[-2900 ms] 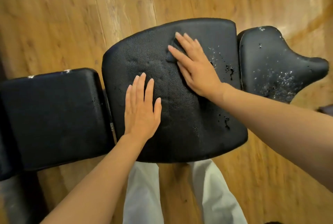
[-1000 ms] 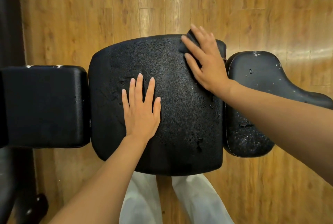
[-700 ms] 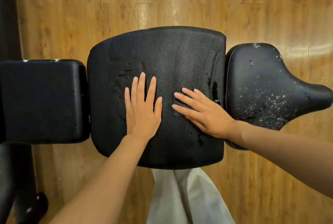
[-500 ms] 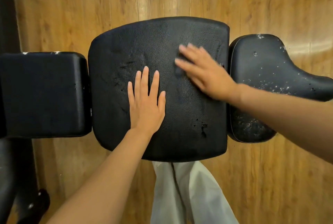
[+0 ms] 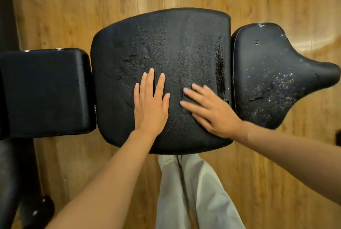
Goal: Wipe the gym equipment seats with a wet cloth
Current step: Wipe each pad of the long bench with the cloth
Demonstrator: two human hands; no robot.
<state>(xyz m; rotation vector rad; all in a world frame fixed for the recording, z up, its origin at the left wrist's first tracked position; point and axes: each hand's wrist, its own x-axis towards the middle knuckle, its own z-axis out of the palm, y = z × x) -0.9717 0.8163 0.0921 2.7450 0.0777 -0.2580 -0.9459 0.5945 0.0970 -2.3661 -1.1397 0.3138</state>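
1. Hands lie on the wide middle seat pad (image 5: 166,48) of a black padded gym bench above a wooden floor (image 5: 73,7).
2. The left hand (image 5: 150,103) rests flat on the pad, fingers straight and slightly spread, its grip released and holding nothing.
3. The right hand (image 5: 212,110) presses a dark cloth (image 5: 186,98) down with straight fingers; the cloth is mostly hidden and the hand is blurred, so its outline is hard to make out.
4. A wet streak (image 5: 220,73) runs along the pad's right edge.
5. The narrower pad (image 5: 273,62) to the right carries white specks and droplets.
6. A squarish pad (image 5: 46,92) sits to the left.
7. Light trousers (image 5: 191,192) show below the bench.
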